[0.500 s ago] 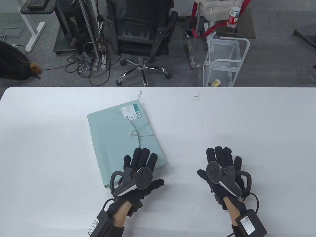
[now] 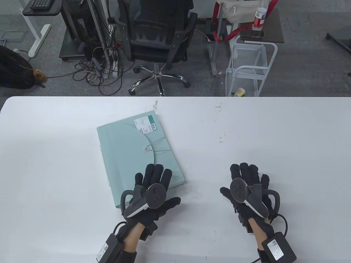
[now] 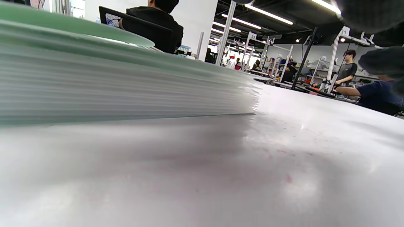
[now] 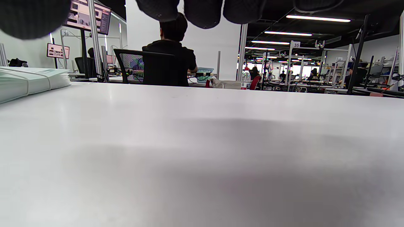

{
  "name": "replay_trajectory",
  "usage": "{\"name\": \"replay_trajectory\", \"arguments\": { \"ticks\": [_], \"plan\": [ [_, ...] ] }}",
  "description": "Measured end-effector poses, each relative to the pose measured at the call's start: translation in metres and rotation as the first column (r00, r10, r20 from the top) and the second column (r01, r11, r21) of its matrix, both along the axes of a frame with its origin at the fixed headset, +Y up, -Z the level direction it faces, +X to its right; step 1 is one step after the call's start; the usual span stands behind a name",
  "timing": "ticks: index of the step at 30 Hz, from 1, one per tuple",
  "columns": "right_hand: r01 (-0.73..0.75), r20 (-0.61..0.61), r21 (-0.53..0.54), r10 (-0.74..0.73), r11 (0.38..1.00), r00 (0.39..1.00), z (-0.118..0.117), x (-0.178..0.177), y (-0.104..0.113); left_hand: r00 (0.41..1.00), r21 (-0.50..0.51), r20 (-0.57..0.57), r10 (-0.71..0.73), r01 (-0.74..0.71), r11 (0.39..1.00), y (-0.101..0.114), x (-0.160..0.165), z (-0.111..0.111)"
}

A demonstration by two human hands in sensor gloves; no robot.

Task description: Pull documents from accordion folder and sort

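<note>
A pale green accordion folder (image 2: 137,148) lies flat on the white table (image 2: 54,164), its flap shut and held by an elastic cord over a button (image 2: 145,148). My left hand (image 2: 153,178) lies flat with open fingers on the folder's near right corner. My right hand (image 2: 246,175) lies flat and open on the bare table, well right of the folder. The left wrist view shows the folder's pleated edge (image 3: 110,85) close up. The right wrist view shows the folder (image 4: 28,82) at the far left.
The table's far edge (image 2: 175,97) runs across the middle of the table view. Beyond it stand an office chair (image 2: 159,41), a white wire cart (image 2: 249,68) and cables on the floor.
My left hand has shifted slightly left and toward me on the folder's corner. My right hand has hardly moved.
</note>
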State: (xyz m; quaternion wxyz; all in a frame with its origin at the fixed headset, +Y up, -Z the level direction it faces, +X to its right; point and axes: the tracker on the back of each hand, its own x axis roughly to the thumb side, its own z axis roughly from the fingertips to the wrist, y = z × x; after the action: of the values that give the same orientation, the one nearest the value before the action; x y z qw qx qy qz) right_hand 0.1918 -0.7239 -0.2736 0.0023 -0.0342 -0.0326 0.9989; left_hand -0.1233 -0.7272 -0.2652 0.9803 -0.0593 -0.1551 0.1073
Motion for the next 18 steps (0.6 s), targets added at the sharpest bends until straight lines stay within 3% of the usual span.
{"name": "replay_trajectory", "arguments": {
  "ticks": [6, 18],
  "plan": [
    [0.011, 0.016, 0.001, -0.011, 1.000, 1.000, 0.000, 0.004, 0.000, 0.999, 0.004, -0.040, 0.022, -0.022, 1.000, 0.001, -0.006, -0.002],
    [0.048, 0.047, -0.043, -0.046, 0.998, 0.998, -0.004, 0.011, -0.005, 0.952, -0.065, -0.282, 0.119, -0.143, 0.988, -0.007, -0.061, -0.019]
  ]
}}
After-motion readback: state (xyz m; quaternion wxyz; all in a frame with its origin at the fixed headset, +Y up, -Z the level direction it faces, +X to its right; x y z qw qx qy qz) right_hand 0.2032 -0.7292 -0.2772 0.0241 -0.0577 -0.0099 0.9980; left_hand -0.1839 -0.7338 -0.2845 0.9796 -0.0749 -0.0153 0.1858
